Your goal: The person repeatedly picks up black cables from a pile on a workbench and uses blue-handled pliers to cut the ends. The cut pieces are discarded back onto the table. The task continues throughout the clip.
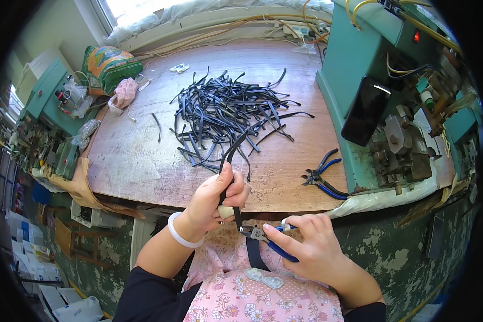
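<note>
My left hand (212, 196) is closed around a few dark eyeglass temples (231, 152), whose curved ends rise above the thumb. A pale finger cot (225, 211) covers one of its fingers. In my right hand (314, 247) is a pair of blue-handled cutting pliers (280, 250), the fingers wrapped about the handles. The pliers' jaws meet the lower end of a temple just below my left hand; whether they touch it is too small to tell. Beyond, a tangled pile of black temples (225, 110) lies on the wooden table (129, 161).
A second pair of blue-handled pliers (320, 175) lies on the table at the right. Green machines stand at right (333, 102) and left (48, 102), a phone (366, 110) on the right one. One temple (156, 127) lies apart, near a pink cloth (125, 92).
</note>
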The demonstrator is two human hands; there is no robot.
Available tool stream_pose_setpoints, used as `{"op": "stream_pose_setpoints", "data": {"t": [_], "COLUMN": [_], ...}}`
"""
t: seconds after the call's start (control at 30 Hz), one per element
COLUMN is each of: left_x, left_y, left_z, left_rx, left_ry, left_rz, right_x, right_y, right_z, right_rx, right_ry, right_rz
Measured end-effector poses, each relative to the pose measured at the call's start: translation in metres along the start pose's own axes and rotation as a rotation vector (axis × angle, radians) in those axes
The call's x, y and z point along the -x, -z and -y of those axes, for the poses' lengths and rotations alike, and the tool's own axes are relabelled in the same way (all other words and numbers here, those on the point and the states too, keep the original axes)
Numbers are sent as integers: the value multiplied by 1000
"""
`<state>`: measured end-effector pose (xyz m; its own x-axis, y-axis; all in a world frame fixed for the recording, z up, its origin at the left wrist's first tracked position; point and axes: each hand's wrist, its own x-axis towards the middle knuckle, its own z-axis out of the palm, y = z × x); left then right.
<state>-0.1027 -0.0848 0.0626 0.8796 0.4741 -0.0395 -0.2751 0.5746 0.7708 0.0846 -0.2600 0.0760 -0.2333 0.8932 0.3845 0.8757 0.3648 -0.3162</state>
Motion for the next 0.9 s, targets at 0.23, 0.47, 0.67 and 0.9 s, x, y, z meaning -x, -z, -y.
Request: {"op": "stream_pose_setpoints", "data": {"t": [0.23,0.47,0.67,0.9], "left_x": [20,18,28,7], "left_y": [-28,-44,-32,8], "left_z": [29,58,35,-2], "left_rx": [-221,-478,-118,-414], "left_ry": [-643,-1049,-667,-377], "left_rz": [-309,-526,-336,-127], "right_x": [6,-3,8,16], "right_y": [-6,-1,0,7], "right_z": [-7,1,-3,-9], "right_rx": [-136,-216,-164,-354], "right_ry": [-83,-120,-106,-153], "right_rz": [-19,-39,36,15]}}
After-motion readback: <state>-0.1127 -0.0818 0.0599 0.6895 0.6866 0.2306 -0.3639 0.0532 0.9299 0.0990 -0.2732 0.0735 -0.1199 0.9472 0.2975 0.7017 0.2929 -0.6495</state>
